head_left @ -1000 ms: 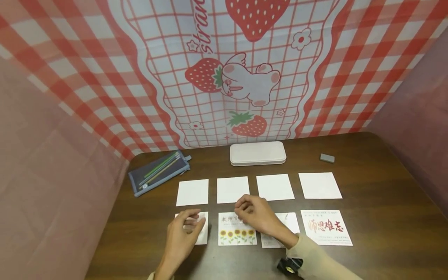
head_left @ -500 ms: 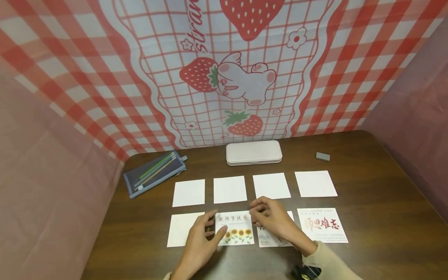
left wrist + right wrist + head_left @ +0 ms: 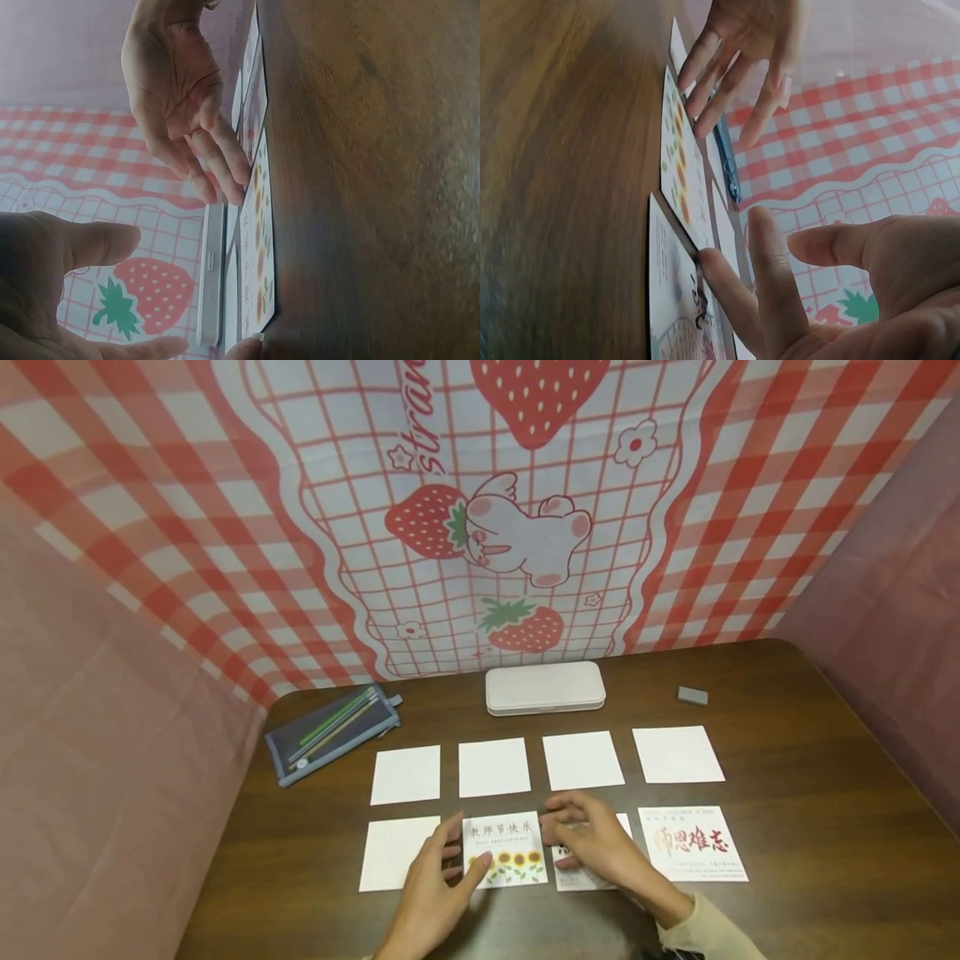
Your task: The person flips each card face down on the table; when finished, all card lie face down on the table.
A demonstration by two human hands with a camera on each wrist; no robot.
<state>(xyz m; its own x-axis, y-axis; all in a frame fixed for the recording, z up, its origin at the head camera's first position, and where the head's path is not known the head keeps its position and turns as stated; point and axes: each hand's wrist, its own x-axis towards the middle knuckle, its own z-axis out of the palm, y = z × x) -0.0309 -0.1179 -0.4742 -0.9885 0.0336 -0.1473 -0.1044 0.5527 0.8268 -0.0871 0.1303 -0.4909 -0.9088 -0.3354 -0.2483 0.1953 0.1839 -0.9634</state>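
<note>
A square card printed with sunflowers and Chinese characters (image 3: 506, 833) lies flat on the table between my two hands. My left hand (image 3: 435, 885) is at its left side, fingers loosely bent with fingertips at the card's edge and the thumb over the lower left corner. On the other side, my right hand (image 3: 603, 847) hovers over a card with black characters (image 3: 583, 881), hiding much of it. Its fingertips (image 3: 714, 262) reach the sunflower card's right edge in the right wrist view. A plain white card (image 3: 390, 852) lies left of my left hand, which overlaps it.
Farther back runs a row of white cards (image 3: 493, 767). A card with red calligraphy (image 3: 693, 843) lies at the right. Behind stand a white case (image 3: 545, 687), a blue mesh pouch with pencils (image 3: 333, 733) and a grey eraser-like block (image 3: 692, 696), near the strawberry-patterned cloth (image 3: 525, 527).
My left hand has moved right from the leftmost card to the sunflower card. My right hand has shifted right, off the sunflower card to its right edge. The view has turned slightly.
</note>
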